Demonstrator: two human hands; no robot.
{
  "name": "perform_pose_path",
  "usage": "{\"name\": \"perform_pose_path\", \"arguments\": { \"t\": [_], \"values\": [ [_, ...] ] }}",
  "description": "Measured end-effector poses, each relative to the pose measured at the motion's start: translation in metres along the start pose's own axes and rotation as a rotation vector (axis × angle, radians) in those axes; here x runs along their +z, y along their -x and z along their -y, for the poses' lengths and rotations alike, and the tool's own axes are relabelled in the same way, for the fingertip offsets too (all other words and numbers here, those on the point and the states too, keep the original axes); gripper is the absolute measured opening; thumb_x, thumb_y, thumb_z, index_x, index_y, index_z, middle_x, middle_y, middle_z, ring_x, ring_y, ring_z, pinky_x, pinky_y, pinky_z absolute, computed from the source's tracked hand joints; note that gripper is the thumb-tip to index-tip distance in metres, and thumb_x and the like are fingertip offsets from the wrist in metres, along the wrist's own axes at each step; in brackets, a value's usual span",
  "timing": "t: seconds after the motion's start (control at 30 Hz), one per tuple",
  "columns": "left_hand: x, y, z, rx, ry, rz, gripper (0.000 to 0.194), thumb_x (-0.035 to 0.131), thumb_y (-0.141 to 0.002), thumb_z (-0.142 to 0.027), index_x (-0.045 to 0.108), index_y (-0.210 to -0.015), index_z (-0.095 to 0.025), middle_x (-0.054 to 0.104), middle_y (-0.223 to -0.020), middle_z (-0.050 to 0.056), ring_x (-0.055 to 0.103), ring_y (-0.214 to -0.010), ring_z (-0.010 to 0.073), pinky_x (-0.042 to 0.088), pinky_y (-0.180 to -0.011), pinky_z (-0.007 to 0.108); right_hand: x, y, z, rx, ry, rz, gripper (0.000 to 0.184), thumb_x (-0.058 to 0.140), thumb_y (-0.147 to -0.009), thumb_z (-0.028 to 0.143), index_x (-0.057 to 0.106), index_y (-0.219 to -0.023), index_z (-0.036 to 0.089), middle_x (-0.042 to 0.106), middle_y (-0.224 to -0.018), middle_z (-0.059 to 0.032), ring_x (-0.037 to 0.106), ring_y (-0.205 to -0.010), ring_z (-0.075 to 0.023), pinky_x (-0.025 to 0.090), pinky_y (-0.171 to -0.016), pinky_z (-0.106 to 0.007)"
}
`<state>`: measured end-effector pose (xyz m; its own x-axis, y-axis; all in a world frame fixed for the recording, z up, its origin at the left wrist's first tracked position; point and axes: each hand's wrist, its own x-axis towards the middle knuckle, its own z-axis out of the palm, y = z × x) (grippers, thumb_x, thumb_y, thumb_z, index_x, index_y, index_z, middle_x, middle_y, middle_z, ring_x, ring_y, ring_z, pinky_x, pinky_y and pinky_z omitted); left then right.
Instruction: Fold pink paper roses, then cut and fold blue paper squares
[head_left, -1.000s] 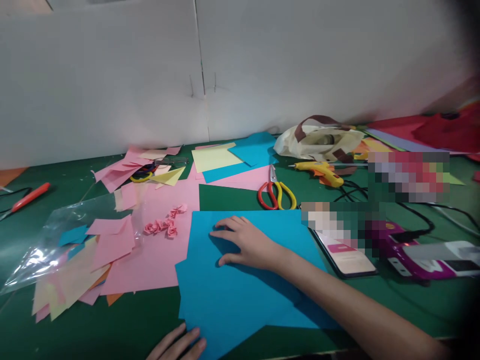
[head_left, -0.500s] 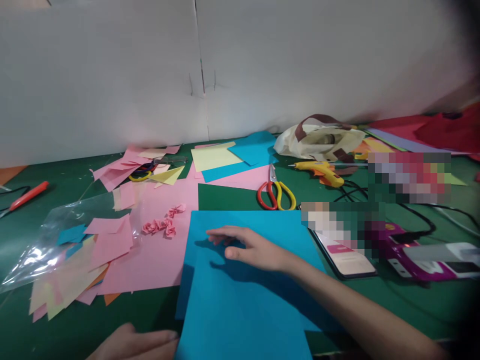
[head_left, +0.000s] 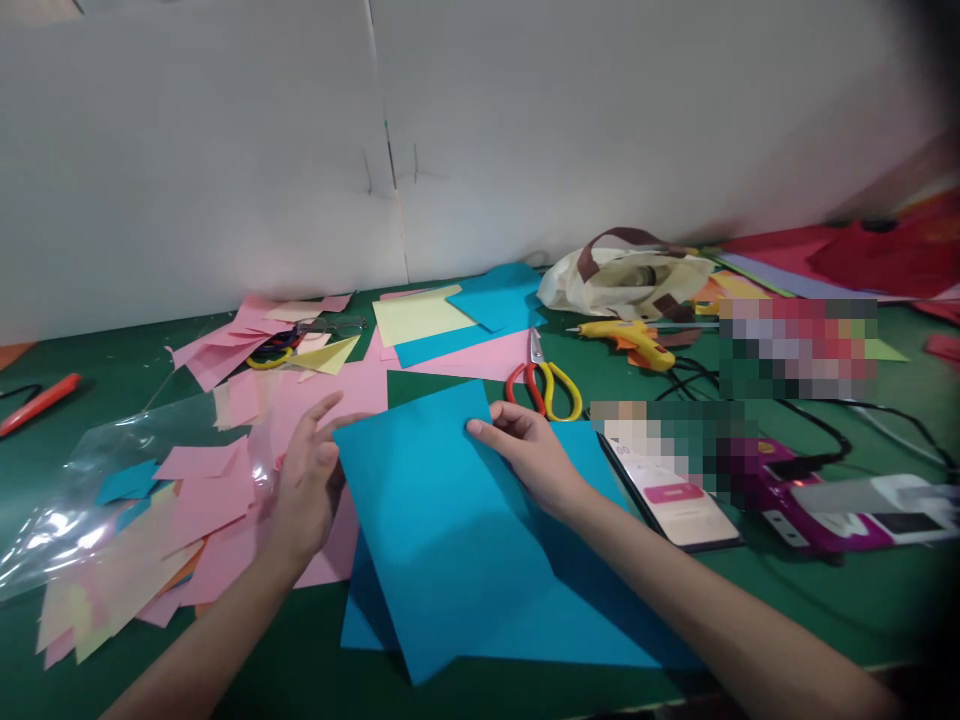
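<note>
A blue sheet of paper [head_left: 427, 540] is raised and tilted above a larger blue sheet [head_left: 585, 620] lying on the green table. My right hand [head_left: 536, 455] pinches the raised sheet near its upper right corner, thumb in front and fingers behind. My left hand [head_left: 307, 490] is at the upper left corner, its fingers apart; part of one finger goes behind the paper edge. Under the left hand spreads a pink sheet [head_left: 322, 570]. Scissors [head_left: 544, 385] with red and yellow handles lie just beyond the blue paper.
A clear plastic bag [head_left: 75, 520] and pink scraps [head_left: 210, 500] are on the left. Phone [head_left: 675, 500], purple power strip [head_left: 832, 520] with cables and yellow glue gun [head_left: 630, 338] occupy the right. A cloth bag [head_left: 622, 280] rests by the white wall [head_left: 225, 150].
My left hand has risen from the bottom edge to the sheet's left corner. My right hand has shifted right and taken hold of the upper blue sheet, which is now lifted and turned.
</note>
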<state>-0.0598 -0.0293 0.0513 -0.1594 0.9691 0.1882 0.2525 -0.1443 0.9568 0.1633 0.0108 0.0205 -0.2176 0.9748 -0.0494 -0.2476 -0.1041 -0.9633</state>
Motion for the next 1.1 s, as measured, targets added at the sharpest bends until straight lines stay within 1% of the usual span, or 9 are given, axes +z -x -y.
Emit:
{"name": "perform_pose_path", "arguments": {
  "t": [0.07,0.1,0.17,0.27,0.4,0.63,0.73,0.93,1.1],
  "values": [
    [0.003,0.002,0.002,-0.186,0.076,0.067,0.051,0.061,-0.078,-0.047,0.053,-0.120,-0.020,0.068,-0.090,0.006,0.064,-0.072,0.0175,0.052,-0.055,0.025,0.001,0.001,0.001,-0.019,0.037,-0.021,0.037,0.073,-0.066,0.043,0.046,-0.064,0.018,0.034,-0.059,0.0075,0.029,-0.053,-0.0067,0.023,-0.049,-0.022],
    [0.003,0.003,0.003,-0.242,0.084,0.081,0.050,0.066,-0.074,-0.045,0.056,-0.116,-0.019,0.068,-0.091,0.006,0.064,-0.076,0.0184,0.054,-0.059,0.026,0.001,0.001,0.001,-0.031,0.050,-0.022,0.038,0.073,-0.066,0.043,0.045,-0.063,0.018,0.033,-0.058,0.0077,0.027,-0.053,-0.0067,0.021,-0.048,-0.022],
    [0.002,0.004,0.003,-0.285,0.071,0.055,0.046,0.071,-0.070,-0.043,0.060,-0.107,-0.018,0.069,-0.095,0.006,0.064,-0.086,0.0209,0.055,-0.069,0.029,0.002,0.003,0.002,-0.049,0.066,0.005,0.038,0.072,-0.067,0.042,0.044,-0.062,0.019,0.031,-0.057,0.0081,0.025,-0.052,-0.0066,0.020,-0.047,-0.022],
    [-0.002,0.003,0.005,-0.251,0.008,-0.015,0.044,0.072,-0.068,-0.044,0.062,-0.102,-0.018,0.070,-0.095,0.007,0.064,-0.089,0.0223,0.055,-0.073,0.032,0.002,0.004,0.002,-0.077,0.084,0.074,0.035,0.072,-0.069,0.039,0.045,-0.061,0.019,0.033,-0.056,0.0079,0.026,-0.051,-0.0066,0.022,-0.047,-0.022],
    [-0.005,0.004,0.010,-0.214,-0.077,-0.052,0.043,0.072,-0.066,-0.045,0.064,-0.098,-0.017,0.070,-0.088,0.007,0.065,-0.083,0.0229,0.055,-0.066,0.032,0.001,0.003,0.000,-0.093,0.110,0.102,0.033,0.072,-0.069,0.037,0.046,-0.059,0.018,0.037,-0.055,0.0074,0.029,-0.051,-0.0067,0.023,-0.046,-0.022],
    [-0.005,0.006,0.012,-0.261,-0.047,-0.041,0.048,0.077,-0.060,-0.043,0.065,-0.098,-0.017,0.069,-0.076,0.004,0.065,-0.072,0.0205,0.054,-0.059,0.030,0.002,0.001,0.000,-0.060,0.124,-0.027,0.028,0.073,-0.066,0.040,0.057,-0.063,0.018,0.049,-0.058,0.0043,0.038,-0.053,-0.0079,0.029,-0.049,-0.023],
    [-0.005,0.005,0.013,-0.300,0.025,-0.028,0.049,0.078,-0.059,-0.041,0.065,-0.101,-0.018,0.070,-0.077,0.004,0.065,-0.075,0.0210,0.055,-0.063,0.031,0.002,0.000,0.000,-0.041,0.129,-0.067,0.027,0.074,-0.063,0.040,0.059,-0.062,0.018,0.052,-0.058,0.0032,0.040,-0.054,-0.0081,0.032,-0.049,-0.023],
    [-0.007,0.002,0.025,-0.301,0.179,-0.102,0.035,0.074,-0.068,-0.041,0.068,-0.094,-0.018,0.068,-0.071,0.001,0.063,-0.067,0.0152,0.054,-0.063,0.026,0.003,-0.001,0.002,0.009,0.111,-0.097,0.026,0.077,-0.058,0.038,0.061,-0.064,0.018,0.056,-0.060,0.0027,0.046,-0.055,-0.0091,0.037,-0.053,-0.024],
    [-0.007,0.001,0.028,-0.338,0.180,-0.112,0.033,0.076,-0.066,-0.039,0.070,-0.089,-0.017,0.069,-0.074,0.003,0.062,-0.068,0.0159,0.055,-0.064,0.027,0.002,-0.002,-0.003,0.011,0.103,-0.111,0.026,0.077,-0.059,0.037,0.063,-0.069,0.018,0.061,-0.067,0.0007,0.053,-0.062,-0.0109,0.041,-0.058,-0.024]
  ]
}}
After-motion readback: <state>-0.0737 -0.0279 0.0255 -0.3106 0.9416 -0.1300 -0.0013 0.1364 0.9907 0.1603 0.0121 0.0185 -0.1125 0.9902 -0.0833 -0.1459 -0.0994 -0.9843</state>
